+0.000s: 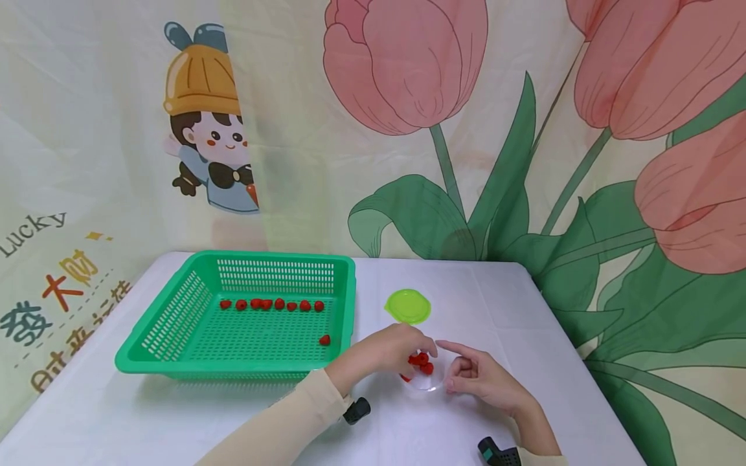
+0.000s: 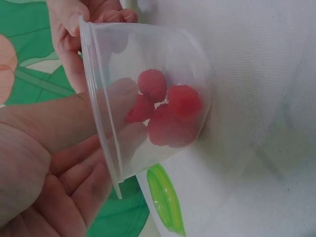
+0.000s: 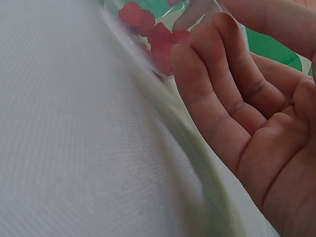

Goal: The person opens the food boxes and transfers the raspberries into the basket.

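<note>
A clear plastic tub (image 1: 430, 388) stands on the white-covered table with several red raspberries (image 2: 173, 127) inside. My left hand (image 1: 392, 349) reaches over its rim, thumb and finger down in the tub. Between their tips, in the left wrist view, is one raspberry (image 2: 140, 109), which they pinch. To the right, my right hand (image 1: 482, 380) holds the tub at its side, index finger stretched along the far rim and thumb at the near one. Its other fingers (image 3: 195, 74) are bent against the tub wall in the right wrist view.
A green basket (image 1: 233, 367) stands at the left, with a row of raspberries (image 1: 280, 304) along its far side and a single raspberry (image 1: 324, 340) near its right wall. Behind the tub lies a lime-green lid (image 1: 409, 306). A printed cloth (image 1: 291, 162) hangs behind the table.
</note>
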Motion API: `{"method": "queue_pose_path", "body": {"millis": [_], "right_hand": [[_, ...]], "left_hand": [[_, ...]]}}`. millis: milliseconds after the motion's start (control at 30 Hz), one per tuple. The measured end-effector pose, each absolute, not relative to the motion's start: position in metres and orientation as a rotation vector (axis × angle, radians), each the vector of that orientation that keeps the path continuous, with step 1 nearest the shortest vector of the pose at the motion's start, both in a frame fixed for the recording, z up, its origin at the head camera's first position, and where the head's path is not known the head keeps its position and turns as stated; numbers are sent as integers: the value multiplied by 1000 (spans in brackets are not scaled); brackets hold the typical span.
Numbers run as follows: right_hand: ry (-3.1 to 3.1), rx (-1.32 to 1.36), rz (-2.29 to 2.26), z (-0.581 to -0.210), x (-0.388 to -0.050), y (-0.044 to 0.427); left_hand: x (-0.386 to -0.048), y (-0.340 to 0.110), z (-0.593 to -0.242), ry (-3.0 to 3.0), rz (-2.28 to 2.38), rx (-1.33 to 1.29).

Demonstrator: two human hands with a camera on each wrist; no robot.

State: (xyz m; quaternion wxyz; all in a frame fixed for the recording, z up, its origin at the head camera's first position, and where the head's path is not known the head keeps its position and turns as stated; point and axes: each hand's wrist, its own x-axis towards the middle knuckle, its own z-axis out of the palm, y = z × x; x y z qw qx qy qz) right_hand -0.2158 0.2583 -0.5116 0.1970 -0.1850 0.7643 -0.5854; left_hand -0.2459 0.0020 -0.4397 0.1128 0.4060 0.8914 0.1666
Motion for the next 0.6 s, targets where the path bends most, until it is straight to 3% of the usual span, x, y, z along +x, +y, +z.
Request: {"method": "queue_pose_path", "body": {"millis": [600], "right_hand": [[2127, -533, -1639, -511, -215, 258]], "left_hand": [[-244, 7, -459, 2729, 457, 1333]]}}
